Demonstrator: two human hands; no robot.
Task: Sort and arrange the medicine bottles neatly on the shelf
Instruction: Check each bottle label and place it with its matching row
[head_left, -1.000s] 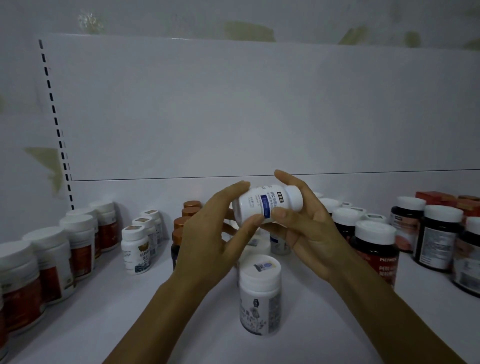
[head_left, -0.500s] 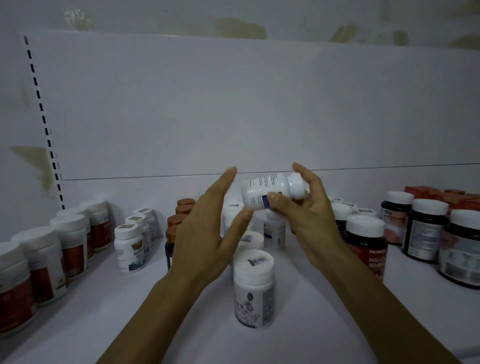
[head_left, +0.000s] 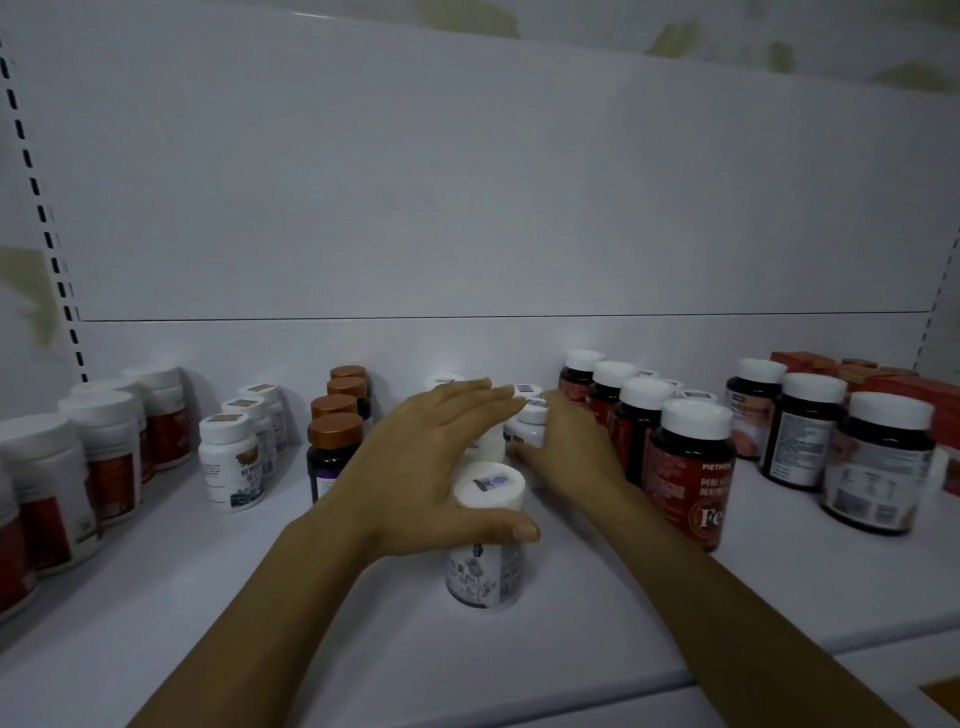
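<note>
The left hand (head_left: 431, 467) is released, fingers straight, thumb across the front white bottle (head_left: 488, 519). Just behind that bottle, the right hand (head_left: 571, 457) grips the small white bottle (head_left: 530, 428), now lowered from mid-air into the shelf (head_left: 779, 597) row. Placement appears nearly complete.

The white shelf board (head_left: 249, 613) lies bare across its front left, and a bare lane runs back toward the white back panel (head_left: 467, 208) between the row of small white sticker-capped bottles (head_left: 228, 462) and the row of dark copper-capped bottles (head_left: 335, 447). The middle is blocked by a flower-labelled white plastic bottle (head_left: 485, 571), with the left hand (head_left: 431, 467) spread over it and the right hand (head_left: 571, 457) gripping a small white bottle (head_left: 530, 431) just behind. To the right, a row of dark red-labelled white-capped bottles (head_left: 691, 467) and a row of larger dark jars (head_left: 878, 467) leave one bare lane between them.
</note>
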